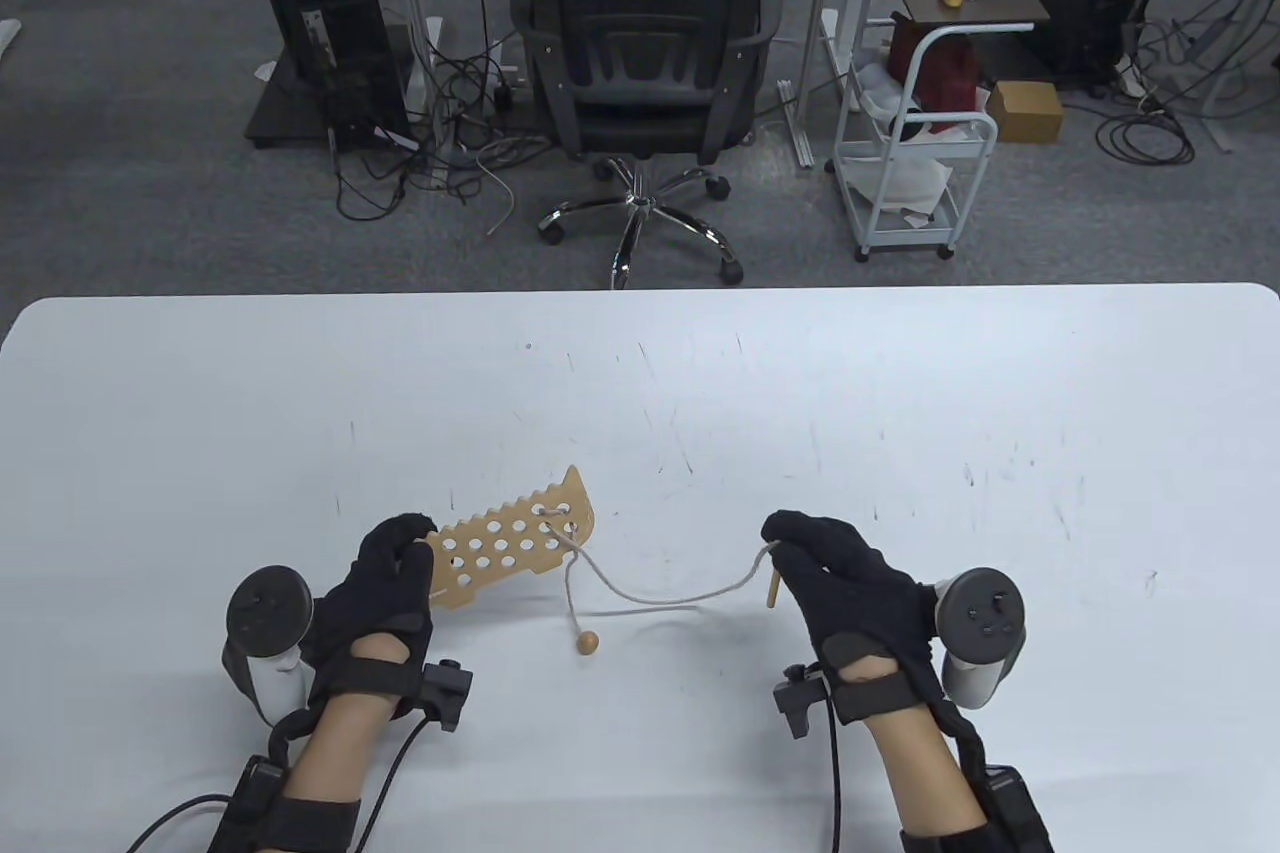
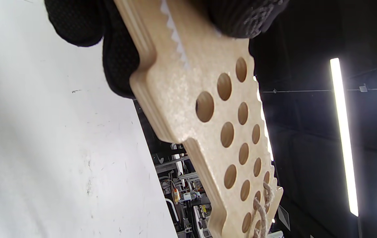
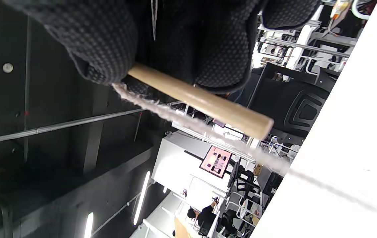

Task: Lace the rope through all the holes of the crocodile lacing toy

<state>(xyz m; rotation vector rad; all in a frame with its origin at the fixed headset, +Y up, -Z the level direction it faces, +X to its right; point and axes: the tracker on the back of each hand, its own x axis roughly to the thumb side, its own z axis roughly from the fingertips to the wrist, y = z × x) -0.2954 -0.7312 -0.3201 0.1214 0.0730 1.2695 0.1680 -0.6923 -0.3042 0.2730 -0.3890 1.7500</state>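
— So, what do you have closest to you?

— My left hand [image 1: 385,583], low on the left side of the tabletop [image 1: 900,413]. Its gloved fingers [image 2: 115,66] are curled round the narrow end of the crocodile lacing toy [image 1: 520,543], gripping it. On my left wrist view the wooden board runs away from the fingers with its rows of round holes and the toothed edge along one side.

— And the right?

— My right hand [image 1: 840,583] is low on the right, well apart from the toy. It pinches the wooden needle [image 1: 771,587] between curled fingertips [image 3: 102,56]; on the right wrist view the stick pokes out of the glove, with the frayed rope leaving beside it.

— Where does the rope go?

— From that hand the rope [image 1: 680,598] sags down to the tabletop and climbs to the far, wide end of the toy, where it passes through holes near the tip. A second strand drops from there and ends in a wooden bead [image 1: 588,641] lying on the tabletop, near the toy's lower edge. Most holes show no rope in them.

— Is the toy flat on the surface?

— I cannot tell; it lies slantwise, the wide end pointing away from me.

— Beyond the tabletop?

— A black office chair [image 1: 640,63], and a white trolley [image 1: 920,163] to its right.
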